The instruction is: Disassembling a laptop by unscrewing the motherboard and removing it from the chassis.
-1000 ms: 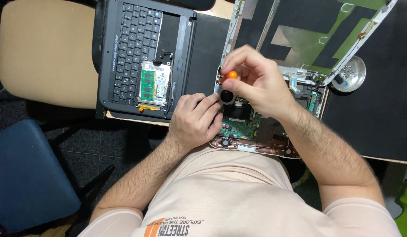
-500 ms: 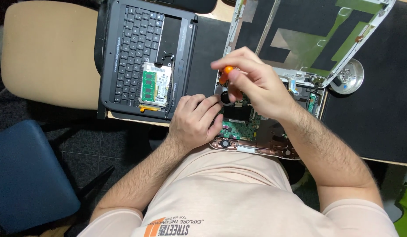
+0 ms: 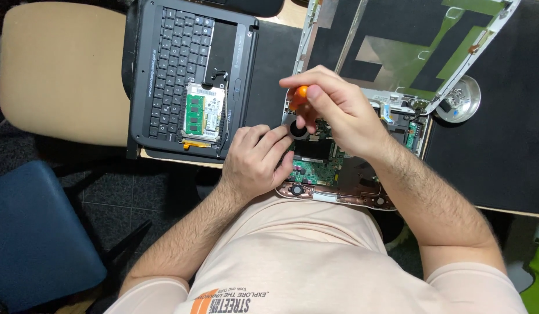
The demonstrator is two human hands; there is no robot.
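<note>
My right hand (image 3: 339,116) closes around an orange-capped screwdriver (image 3: 301,93) above the opened laptop (image 3: 339,168) at the desk's near edge, while my curled left hand (image 3: 258,163) steadies its black tip.

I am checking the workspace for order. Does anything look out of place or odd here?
Yes. Two green memory modules lie loose on the removed keyboard panel, not in a tray. The opened laptop base hangs over the desk edge, toward the person's body.
</note>
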